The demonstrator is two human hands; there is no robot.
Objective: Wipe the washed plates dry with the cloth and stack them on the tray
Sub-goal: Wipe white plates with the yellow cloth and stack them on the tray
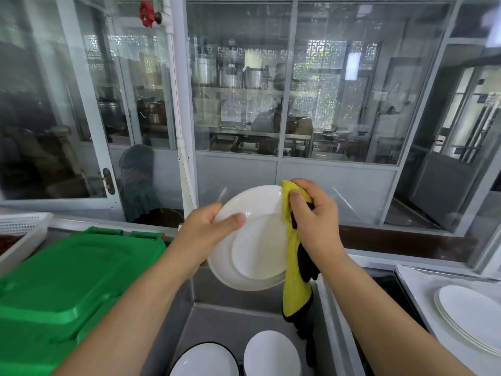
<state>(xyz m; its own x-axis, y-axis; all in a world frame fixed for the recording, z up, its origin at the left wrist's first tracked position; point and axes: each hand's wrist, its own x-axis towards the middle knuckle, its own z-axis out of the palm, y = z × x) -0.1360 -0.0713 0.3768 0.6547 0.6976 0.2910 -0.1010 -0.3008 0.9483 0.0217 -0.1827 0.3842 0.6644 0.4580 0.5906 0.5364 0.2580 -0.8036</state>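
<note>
Above the steel sink (217,316), white plate (252,240) tilted, gripped at its left rim by left hand (208,229); right hand (314,213) closed around yellow-and-black cloth (295,280) at the right rim. Near right, stacked plates (469,313) on tray (417,289), cut off. Near left, green lid (67,280). Beyond, hazy glass partition (244,90).

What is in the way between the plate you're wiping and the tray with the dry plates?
Nothing visible. The plate is held up over the sink, and the tray with the stack sits off to the right.
</note>
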